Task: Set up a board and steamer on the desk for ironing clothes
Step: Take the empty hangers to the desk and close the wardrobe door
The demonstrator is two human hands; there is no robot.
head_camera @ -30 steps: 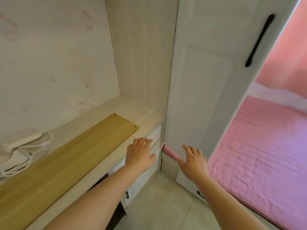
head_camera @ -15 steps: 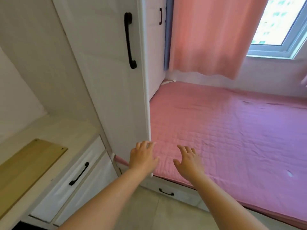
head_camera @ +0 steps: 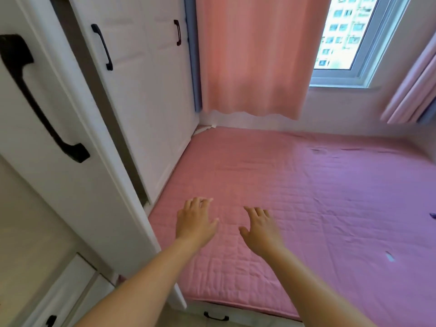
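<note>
Swinging rightward off the desk since the earlier frames: board and steamer now out of view, somewhere off to the left behind the wardrobe (head_camera: 77, 128), exact place not showing. Reaching out instead over the bed (head_camera: 318, 197), both hands hovering side by side above its near left corner.

Left hand (head_camera: 195, 223) spreading flat, fingers loose and parted, holding nothing. Right hand (head_camera: 260, 230) doing the same just beside it, palm down, empty as well. Whether either is touching the quilt: cannot tell.

Judging the next move: nothing of the task lying under or ahead of either hand, so turning back left looks needed before anything can be gripped. Left hand sitting nearer that side, closest to the wardrobe edge. Long axis of the board not readable here.

Standing in the way of any return leftward: the wardrobe door with its black handle (head_camera: 40, 100), jutting out between bed and desk. Lying beyond the bed: a pink curtain (head_camera: 254, 55) and a window (head_camera: 346, 36). Showing below the bed's near edge: a drawer pull (head_camera: 215, 317). Lying on the bed's right part: a few small scraps, too small to name.
</note>
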